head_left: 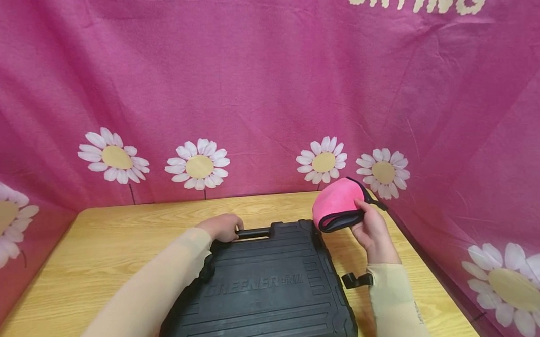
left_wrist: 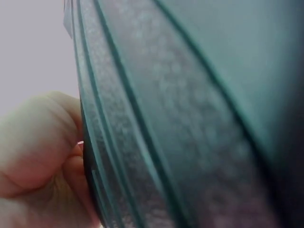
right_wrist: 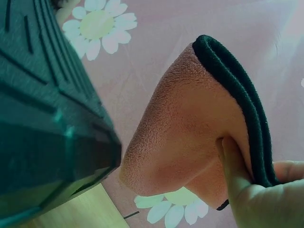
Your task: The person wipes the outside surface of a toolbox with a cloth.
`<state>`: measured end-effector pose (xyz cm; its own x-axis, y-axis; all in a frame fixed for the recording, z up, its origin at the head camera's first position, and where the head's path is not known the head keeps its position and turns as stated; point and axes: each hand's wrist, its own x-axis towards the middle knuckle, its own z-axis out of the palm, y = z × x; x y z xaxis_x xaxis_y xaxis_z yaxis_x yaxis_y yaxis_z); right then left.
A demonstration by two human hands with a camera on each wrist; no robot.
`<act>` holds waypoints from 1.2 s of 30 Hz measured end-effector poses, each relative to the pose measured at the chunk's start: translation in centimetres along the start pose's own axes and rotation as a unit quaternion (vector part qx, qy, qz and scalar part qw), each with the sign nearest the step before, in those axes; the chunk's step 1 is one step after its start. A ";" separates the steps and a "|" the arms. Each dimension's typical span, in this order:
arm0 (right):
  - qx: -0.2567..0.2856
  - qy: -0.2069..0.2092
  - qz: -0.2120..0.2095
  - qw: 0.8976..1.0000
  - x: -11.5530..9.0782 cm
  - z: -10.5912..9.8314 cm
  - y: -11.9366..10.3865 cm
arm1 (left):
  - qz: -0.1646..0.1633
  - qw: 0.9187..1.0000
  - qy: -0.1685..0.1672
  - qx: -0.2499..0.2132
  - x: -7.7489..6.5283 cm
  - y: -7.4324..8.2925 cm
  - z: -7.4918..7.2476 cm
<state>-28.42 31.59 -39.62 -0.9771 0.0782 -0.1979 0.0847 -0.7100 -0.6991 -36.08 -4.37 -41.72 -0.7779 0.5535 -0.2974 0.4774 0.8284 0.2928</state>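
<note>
A black plastic tool case (head_left: pixel 257 289) with raised lettering lies on the table, its handle at the far side. My left hand (head_left: pixel 223 228) grips the left end of the case handle (head_left: pixel 253 233). In the left wrist view, the ridged case (left_wrist: pixel 156 109) fills most of the picture beside the curled left hand (left_wrist: pixel 40 147). On the other side, my right hand (head_left: pixel 374 233) holds a folded pink fleece cloth (head_left: pixel 337 201) with black edging above the case's far right corner. The right wrist view shows the thumb pressed against the pink cloth (right_wrist: pixel 175 128), other fingers behind it.
A light wooden table (head_left: pixel 132 230) carries the case. Pink curtains (head_left: pixel 248 89) printed with daisies hang behind and at both sides. A black strap (head_left: pixel 356 280) is at the right wrist, close to the case's right edge.
</note>
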 end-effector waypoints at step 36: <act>0.104 0.011 -0.022 0.994 -0.5 -0.6 -1.7 | 0.054 0.924 0.357 0.122 -8.8 4.3 -7.9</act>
<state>-27.93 33.15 -38.72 -0.9742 0.1257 -0.1876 -0.0019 -0.8353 -0.5497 -30.44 -6.32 -30.66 -0.7502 0.5083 0.4230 0.5781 0.8146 0.0464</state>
